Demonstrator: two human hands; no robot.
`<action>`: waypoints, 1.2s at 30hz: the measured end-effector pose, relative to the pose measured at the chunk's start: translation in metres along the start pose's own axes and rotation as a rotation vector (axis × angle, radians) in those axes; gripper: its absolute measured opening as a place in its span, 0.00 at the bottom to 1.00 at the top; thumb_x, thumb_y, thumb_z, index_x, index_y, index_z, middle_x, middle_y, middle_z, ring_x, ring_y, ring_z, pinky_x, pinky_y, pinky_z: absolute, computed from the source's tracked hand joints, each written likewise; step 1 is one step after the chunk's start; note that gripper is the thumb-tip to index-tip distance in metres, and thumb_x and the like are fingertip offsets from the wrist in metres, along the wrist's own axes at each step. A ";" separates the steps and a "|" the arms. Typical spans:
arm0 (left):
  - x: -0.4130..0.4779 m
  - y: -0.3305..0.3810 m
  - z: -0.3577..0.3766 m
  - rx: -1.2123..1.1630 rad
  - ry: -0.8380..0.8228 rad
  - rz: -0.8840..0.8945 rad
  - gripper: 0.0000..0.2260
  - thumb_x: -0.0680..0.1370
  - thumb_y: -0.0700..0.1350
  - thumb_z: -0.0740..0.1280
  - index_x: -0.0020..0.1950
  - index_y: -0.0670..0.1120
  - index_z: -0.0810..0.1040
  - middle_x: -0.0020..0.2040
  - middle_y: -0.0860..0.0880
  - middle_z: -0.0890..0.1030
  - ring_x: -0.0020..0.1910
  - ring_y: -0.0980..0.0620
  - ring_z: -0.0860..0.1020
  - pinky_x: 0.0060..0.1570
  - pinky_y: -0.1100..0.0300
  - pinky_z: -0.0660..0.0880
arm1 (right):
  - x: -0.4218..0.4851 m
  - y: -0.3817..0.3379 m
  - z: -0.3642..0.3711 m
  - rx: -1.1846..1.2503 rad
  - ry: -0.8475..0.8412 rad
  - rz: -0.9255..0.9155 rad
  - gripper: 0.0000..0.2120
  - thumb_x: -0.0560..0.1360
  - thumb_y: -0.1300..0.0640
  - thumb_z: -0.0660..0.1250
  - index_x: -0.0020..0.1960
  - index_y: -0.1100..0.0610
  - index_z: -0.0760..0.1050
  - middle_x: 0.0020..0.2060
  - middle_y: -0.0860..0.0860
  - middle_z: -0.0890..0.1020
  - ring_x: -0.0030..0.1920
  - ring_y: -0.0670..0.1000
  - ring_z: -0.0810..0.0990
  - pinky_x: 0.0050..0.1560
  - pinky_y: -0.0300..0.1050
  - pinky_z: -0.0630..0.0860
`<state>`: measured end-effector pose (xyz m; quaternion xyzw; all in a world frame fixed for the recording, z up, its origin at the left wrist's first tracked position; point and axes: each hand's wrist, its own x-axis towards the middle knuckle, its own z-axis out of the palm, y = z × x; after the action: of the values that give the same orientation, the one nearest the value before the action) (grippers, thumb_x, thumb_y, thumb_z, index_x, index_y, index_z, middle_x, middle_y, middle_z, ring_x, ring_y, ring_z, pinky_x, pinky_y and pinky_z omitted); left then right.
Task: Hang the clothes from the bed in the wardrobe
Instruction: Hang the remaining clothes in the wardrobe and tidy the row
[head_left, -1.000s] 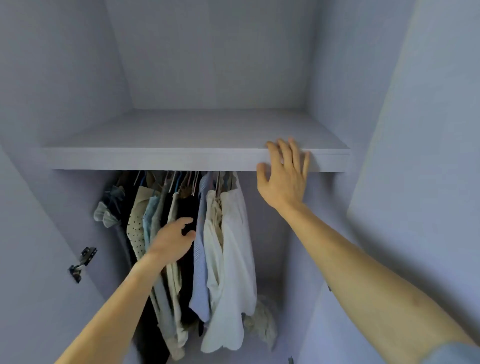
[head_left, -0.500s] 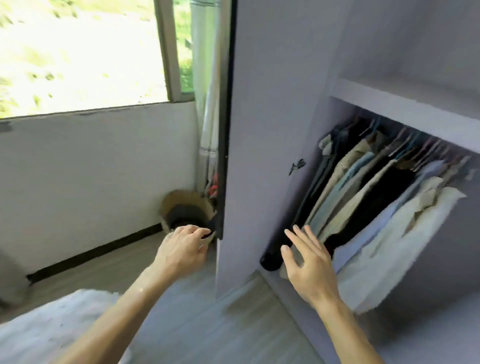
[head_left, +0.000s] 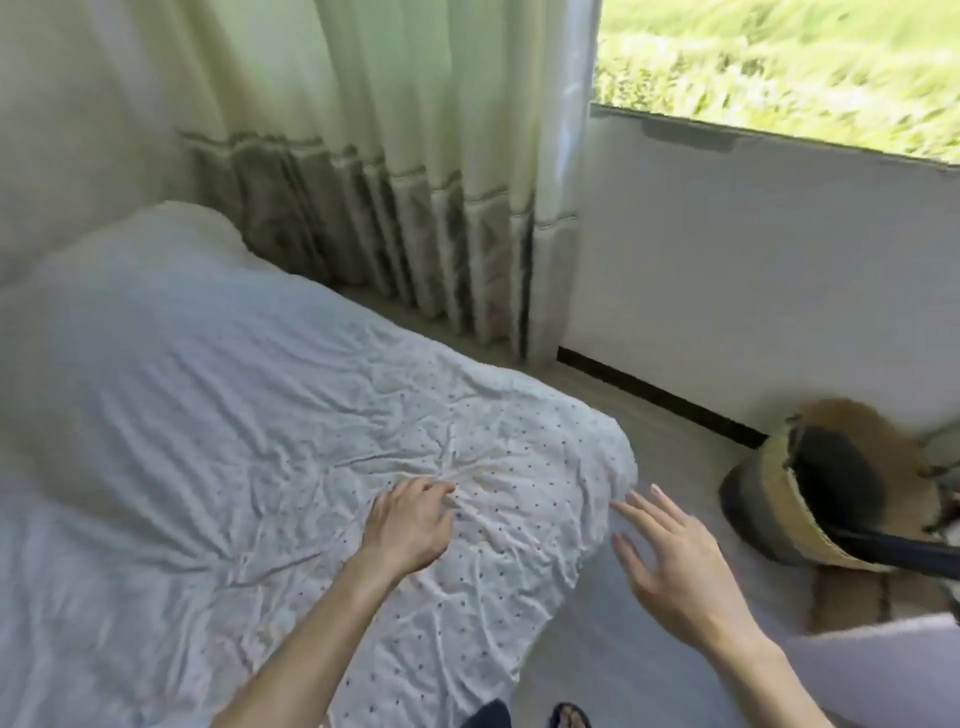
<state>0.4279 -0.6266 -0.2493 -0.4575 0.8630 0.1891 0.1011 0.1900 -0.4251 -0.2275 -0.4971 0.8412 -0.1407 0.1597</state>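
Head view looks down on the near corner of a bed (head_left: 156, 364) covered by a crumpled dotted white cloth (head_left: 493, 415). The cloth lies spread across the top of the bed and hangs over the corner toward the floor (head_left: 660, 431). Motion blur makes it hard to say whether this is a sheet or a garment laid flat.

The left hand (head_left: 410, 525) reaches over the cloth near the corner with its fingers (head_left: 434, 491) curled down onto the fabric. Creases run together just at the fingertips, so the hand appears to pinch a small fold of the cloth.

The right hand (head_left: 680, 561) hovers beside the bed corner, above the floor, palm down with fingers straight and spread. It holds nothing, and its fingertips are just off the hanging edge of the cloth.

Behind the bed a pale pleated curtain (head_left: 389, 156) falls to the floor. To its right is a window (head_left: 779, 62) showing greenery, with a white wall (head_left: 727, 260) and a dark skirting strip (head_left: 660, 395) beneath it. A woven basket (head_left: 763, 525) with a dark lining lies tilted on the floor at the right, well apart from the bed. A foot in a sandal (head_left: 569, 719) shows at the bottom edge.
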 end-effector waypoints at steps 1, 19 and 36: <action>-0.015 -0.021 0.003 -0.030 0.008 -0.076 0.20 0.82 0.53 0.57 0.75 0.55 0.66 0.74 0.52 0.70 0.73 0.49 0.65 0.70 0.53 0.62 | 0.010 -0.014 0.007 -0.013 -0.052 -0.079 0.23 0.81 0.38 0.55 0.75 0.39 0.65 0.77 0.39 0.62 0.79 0.43 0.50 0.78 0.49 0.52; -0.379 -0.135 0.136 -0.448 0.211 -1.202 0.18 0.82 0.50 0.59 0.71 0.54 0.72 0.69 0.53 0.75 0.69 0.50 0.72 0.65 0.50 0.71 | -0.035 -0.263 0.162 -0.281 -0.654 -1.226 0.24 0.83 0.39 0.49 0.77 0.41 0.60 0.78 0.41 0.59 0.80 0.46 0.47 0.79 0.51 0.50; -0.490 -0.441 0.243 -0.627 -0.019 -1.292 0.21 0.82 0.50 0.57 0.76 0.52 0.66 0.75 0.49 0.67 0.72 0.47 0.67 0.70 0.49 0.65 | -0.133 -0.523 0.406 -0.600 -0.900 -1.218 0.24 0.84 0.45 0.52 0.79 0.46 0.58 0.78 0.45 0.61 0.80 0.48 0.52 0.78 0.48 0.53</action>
<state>1.0680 -0.3813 -0.4032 -0.8826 0.3241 0.3343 0.0640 0.8302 -0.5828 -0.3731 -0.8979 0.2805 0.2419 0.2380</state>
